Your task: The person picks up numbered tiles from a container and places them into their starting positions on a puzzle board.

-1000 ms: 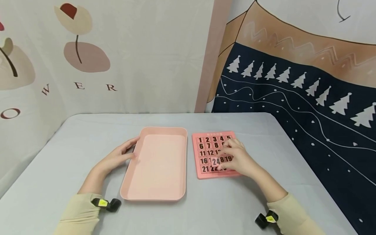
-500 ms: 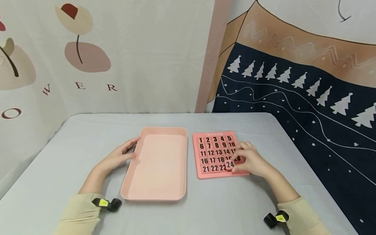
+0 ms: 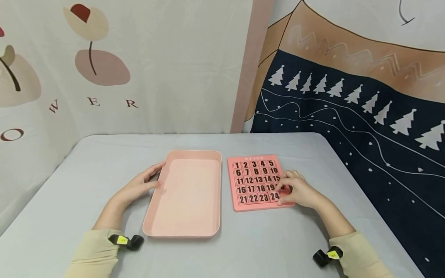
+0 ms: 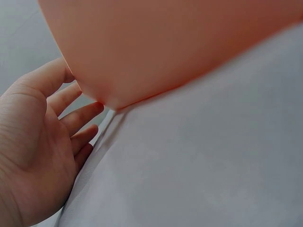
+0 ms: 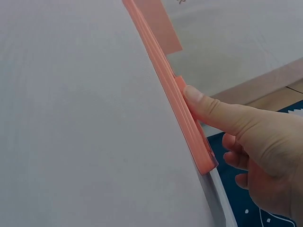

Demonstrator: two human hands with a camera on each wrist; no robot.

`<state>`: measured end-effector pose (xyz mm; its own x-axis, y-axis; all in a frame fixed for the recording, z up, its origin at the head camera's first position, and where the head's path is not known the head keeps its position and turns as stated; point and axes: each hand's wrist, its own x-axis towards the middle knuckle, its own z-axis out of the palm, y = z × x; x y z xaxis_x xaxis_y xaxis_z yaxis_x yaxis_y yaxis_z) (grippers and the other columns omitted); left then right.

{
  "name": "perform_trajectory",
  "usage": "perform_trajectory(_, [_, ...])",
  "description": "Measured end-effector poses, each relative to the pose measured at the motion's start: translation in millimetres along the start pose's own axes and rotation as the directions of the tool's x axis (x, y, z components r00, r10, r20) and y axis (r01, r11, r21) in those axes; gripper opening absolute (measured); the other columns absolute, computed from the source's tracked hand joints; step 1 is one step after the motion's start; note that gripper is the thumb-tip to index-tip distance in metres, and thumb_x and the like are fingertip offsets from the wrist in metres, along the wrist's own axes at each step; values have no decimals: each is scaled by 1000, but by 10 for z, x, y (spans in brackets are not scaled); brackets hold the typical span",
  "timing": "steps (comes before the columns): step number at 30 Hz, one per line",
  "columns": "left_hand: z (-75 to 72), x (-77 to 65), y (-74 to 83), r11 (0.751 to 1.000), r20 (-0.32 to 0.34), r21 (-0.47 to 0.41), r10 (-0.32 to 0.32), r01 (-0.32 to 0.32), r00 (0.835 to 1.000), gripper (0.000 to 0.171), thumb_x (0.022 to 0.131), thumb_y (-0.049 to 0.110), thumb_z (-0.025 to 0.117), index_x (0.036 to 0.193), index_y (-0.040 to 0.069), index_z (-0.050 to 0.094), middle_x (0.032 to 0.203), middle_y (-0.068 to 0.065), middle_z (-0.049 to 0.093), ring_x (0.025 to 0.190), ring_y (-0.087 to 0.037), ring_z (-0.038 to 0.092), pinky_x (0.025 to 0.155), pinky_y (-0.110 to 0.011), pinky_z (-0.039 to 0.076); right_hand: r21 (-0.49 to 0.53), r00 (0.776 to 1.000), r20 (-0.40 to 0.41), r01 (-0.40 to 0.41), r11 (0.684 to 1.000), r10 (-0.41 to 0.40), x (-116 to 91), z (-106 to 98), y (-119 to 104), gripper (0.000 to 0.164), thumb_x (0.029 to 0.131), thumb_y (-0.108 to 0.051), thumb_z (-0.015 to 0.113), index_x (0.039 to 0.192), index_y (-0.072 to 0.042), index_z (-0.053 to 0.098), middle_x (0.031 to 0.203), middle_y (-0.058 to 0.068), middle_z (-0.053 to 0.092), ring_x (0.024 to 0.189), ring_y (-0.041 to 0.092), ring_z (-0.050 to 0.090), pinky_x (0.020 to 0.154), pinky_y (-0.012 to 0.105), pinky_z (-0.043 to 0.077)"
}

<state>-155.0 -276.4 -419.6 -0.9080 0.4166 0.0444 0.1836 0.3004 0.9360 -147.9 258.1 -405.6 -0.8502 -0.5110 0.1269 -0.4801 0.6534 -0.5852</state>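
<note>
A pink number puzzle board (image 3: 232, 185) lies on the table, its tiles in rising rows from 1. My right hand (image 3: 297, 189) is at its lower right, thumb and fingertips pinching the tile 24 (image 3: 274, 196), which sits in the bottom row after 23. The tile 20 is mostly behind my fingers. In the right wrist view, the thumb (image 5: 195, 96) presses a tile edge standing slightly above the board's side. My left hand (image 3: 137, 188) rests against the left wall of a pale pink tray (image 3: 185, 193), its relaxed fingertips touching the outside.
The tray stands left of the board with a narrow strip of table (image 3: 227, 227) between them. Behind the table hang a cream curtain (image 3: 180, 77) with flower prints and a dark blue cloth (image 3: 333, 119) with white trees. Each wrist wears a black camera (image 3: 135, 242).
My right hand has moved right with the tile 24 and lowered it into the bottom row beside 23. The left hand and the tray have stayed in place.
</note>
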Motion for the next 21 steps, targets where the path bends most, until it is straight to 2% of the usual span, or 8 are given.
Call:
perform_trajectory(6, [-3,9,0,1000,2,5,22,-22,1000,66,94,10,58,151,3,25,154,-19,23,141,-37,14,99,-7,24,-13,1000,15,-17,1000,17,-2,3,14,36,62,-36,87,90,-25,69,100,-6,52,96,20,40,86,45,32])
perform_trajectory(21, [-7,21,-4,1000,6,2,16,-16,1000,66,94,11,59,151,4,26,154,-19,24,140,-37,15,98,-6,25,3,997,39,-73,997,72,1,29,2,38,63,-36,86,95,-27,67,106,-1,52,102,23,40,86,49,35])
